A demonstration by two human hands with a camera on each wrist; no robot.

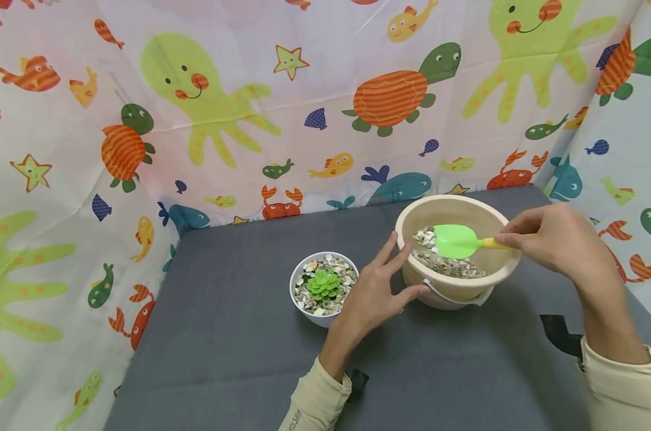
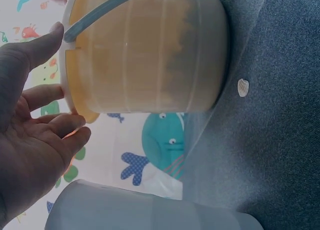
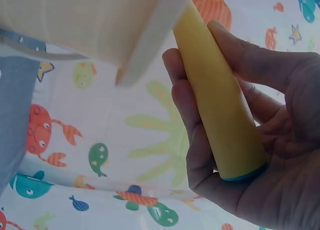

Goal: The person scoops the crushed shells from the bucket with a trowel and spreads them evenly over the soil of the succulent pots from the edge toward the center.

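Observation:
My right hand [image 1: 565, 242] grips the yellow handle [image 3: 217, 99] of a toy shovel, its green scoop [image 1: 457, 240] inside a cream bucket [image 1: 460, 284]. Small shells and pebbles [image 1: 449, 266] cover the bucket's bottom, with some lying at the scoop's far end. My left hand [image 1: 371, 293] touches the bucket's left rim, fingers spread and thumb by the pale carrying handle [image 2: 100, 13]. Just left of that hand stands a white pot [image 1: 309, 316] holding a green succulent [image 1: 323, 284] among shells and pebbles.
A grey cloth [image 1: 239, 335] covers the table. One loose white shell [image 2: 243, 87] lies on it near the bucket in the left wrist view. Behind the table hangs a curtain [image 1: 325, 72] printed with sea animals, which also runs along both sides.

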